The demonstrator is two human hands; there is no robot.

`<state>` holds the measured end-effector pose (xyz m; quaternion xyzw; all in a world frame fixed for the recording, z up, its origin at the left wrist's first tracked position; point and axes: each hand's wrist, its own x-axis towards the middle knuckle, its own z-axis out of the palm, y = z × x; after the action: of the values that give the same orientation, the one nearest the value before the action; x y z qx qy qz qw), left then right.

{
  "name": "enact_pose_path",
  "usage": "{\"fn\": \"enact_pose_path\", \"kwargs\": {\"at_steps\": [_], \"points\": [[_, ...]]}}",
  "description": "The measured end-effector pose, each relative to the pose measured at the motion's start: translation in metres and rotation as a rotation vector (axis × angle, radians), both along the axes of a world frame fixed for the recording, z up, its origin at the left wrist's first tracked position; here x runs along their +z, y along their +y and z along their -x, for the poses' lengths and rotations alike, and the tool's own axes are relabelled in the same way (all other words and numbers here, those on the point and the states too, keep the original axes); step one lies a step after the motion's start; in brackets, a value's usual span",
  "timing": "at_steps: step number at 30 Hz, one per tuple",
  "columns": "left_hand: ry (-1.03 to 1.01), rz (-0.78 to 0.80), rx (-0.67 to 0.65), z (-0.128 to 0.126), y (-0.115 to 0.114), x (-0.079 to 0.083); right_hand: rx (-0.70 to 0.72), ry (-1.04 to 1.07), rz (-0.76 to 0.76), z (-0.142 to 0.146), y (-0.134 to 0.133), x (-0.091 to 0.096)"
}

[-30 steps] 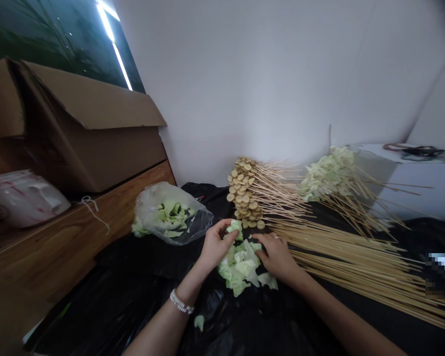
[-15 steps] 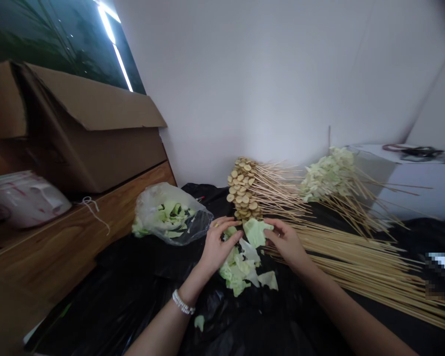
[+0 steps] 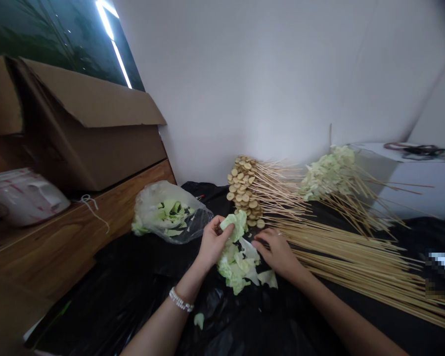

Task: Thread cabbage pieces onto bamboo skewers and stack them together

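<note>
Between the thumb and fingers of my left hand (image 3: 214,242) is a pale green cabbage leaf piece (image 3: 237,223), raised over the loose cabbage pieces (image 3: 237,269). That pile lies on black plastic sheeting (image 3: 141,287). My right hand (image 3: 276,251) is at the pile's right side, close to a whitish piece. Its fingers are bent with a gap at the thumb, and I see nothing held in them. Just behind the hands is a stack of skewered round slices (image 3: 242,185), their sticks pointing right. Bare wooden skewers (image 3: 356,267) lie to the right of my right hand.
A clear plastic bag (image 3: 148,205) with cabbage pieces lies at left. Skewered cabbage (image 3: 328,173) is piled at back right, before a white box (image 3: 415,185) with a dark cable on top. An open cardboard box (image 3: 114,153) stands on a wooden surface (image 3: 133,205) at far left.
The cabbage leaf piece has passed from my right hand to my left and moved left. My right hand has let go of it and lowered slightly toward the pile.
</note>
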<state>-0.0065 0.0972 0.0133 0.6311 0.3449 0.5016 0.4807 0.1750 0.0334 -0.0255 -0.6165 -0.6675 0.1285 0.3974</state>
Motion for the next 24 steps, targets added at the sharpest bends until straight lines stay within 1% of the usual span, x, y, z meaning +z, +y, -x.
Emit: {"fn": "enact_pose_path", "kwargs": {"at_steps": [1, 2, 3, 5, 7, 10, 12, 14, 16, 19, 21, 22, 24], "points": [[-0.008, 0.012, -0.001, 0.000, 0.000, 0.000, -0.010, -0.132, 0.006, 0.002, -0.002, -0.003], [-0.014, 0.021, -0.003, 0.000, 0.001, -0.001, -0.015, -0.220, 0.020, 0.003, -0.003, -0.005], [-0.018, 0.023, -0.002, 0.000, 0.002, -0.002, -0.022, -0.263, 0.034, 0.004, -0.004, -0.006], [-0.031, 0.015, 0.017, 0.000, 0.004, -0.005, -0.028, -0.231, 0.045, 0.005, -0.003, -0.008], [-0.056, 0.011, 0.056, 0.001, 0.006, -0.007, -0.040, -0.068, 0.033, 0.001, 0.001, -0.008], [-0.085, 0.027, 0.095, 0.002, 0.010, -0.009, -0.039, 0.351, 0.022, -0.006, 0.008, -0.005], [-0.082, 0.033, 0.092, 0.003, 0.011, -0.010, 0.006, 0.611, 0.076, -0.008, 0.011, -0.002], [-0.079, 0.031, 0.094, 0.003, 0.011, -0.009, 0.066, 0.755, 0.151, -0.008, 0.011, 0.001], [-0.082, 0.023, 0.110, 0.003, 0.011, -0.009, 0.125, 0.767, 0.194, -0.006, 0.008, 0.005], [-0.089, 0.031, 0.096, 0.003, 0.009, -0.007, 0.225, 0.613, 0.201, -0.001, 0.003, 0.008], [-0.089, 0.076, 0.025, 0.002, 0.007, -0.006, 0.247, 0.539, 0.191, 0.002, 0.001, 0.010], [-0.085, 0.108, -0.024, 0.002, 0.005, -0.005, 0.247, 0.546, 0.188, 0.003, 0.000, 0.010], [-0.069, 0.172, -0.135, 0.001, 0.000, -0.003, 0.258, 0.638, 0.194, 0.006, -0.002, 0.012]]}}
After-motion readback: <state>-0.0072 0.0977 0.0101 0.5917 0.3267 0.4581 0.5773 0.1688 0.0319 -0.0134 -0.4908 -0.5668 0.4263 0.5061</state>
